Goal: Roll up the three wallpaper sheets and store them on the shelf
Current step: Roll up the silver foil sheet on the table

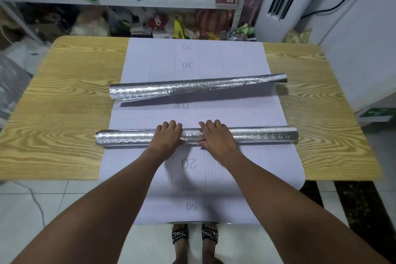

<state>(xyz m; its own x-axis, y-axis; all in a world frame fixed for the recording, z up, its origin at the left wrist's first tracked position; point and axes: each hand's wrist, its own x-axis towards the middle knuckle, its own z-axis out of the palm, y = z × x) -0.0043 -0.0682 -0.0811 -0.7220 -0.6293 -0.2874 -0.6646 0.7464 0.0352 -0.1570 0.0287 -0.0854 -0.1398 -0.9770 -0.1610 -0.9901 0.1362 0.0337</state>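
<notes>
Forearms reach out from the bottom of the view over a flat wallpaper sheet (246, 167), white backing up, which overhangs the near edge of the desk (64, 96) above sandalled feet (180, 234).

Near roll (128, 137): silver, lies crosswise on that sheet. Left hand (168, 135) and right hand (216, 137) sit close together at its middle, fingers draped over the top to the far side, thumbs on the near side, so both hold it. Cannot tell whether this roll is joined to the sheet beneath.

Far roll (192, 88): well apart, further back on the desk, slightly skewed, with a loose flap lifting along its right half. Shelf (120, 2) behind the desk is crowded.

Risks, as judged:
- Both ends of the near roll are unsupported; uneven push could cone or telescope it.
- Far roll is unsecured; the flap may spring open.
- Overhanging sheet could slide off if dragged.
- Crowded shelf: rolls may knock bottles on storing.
</notes>
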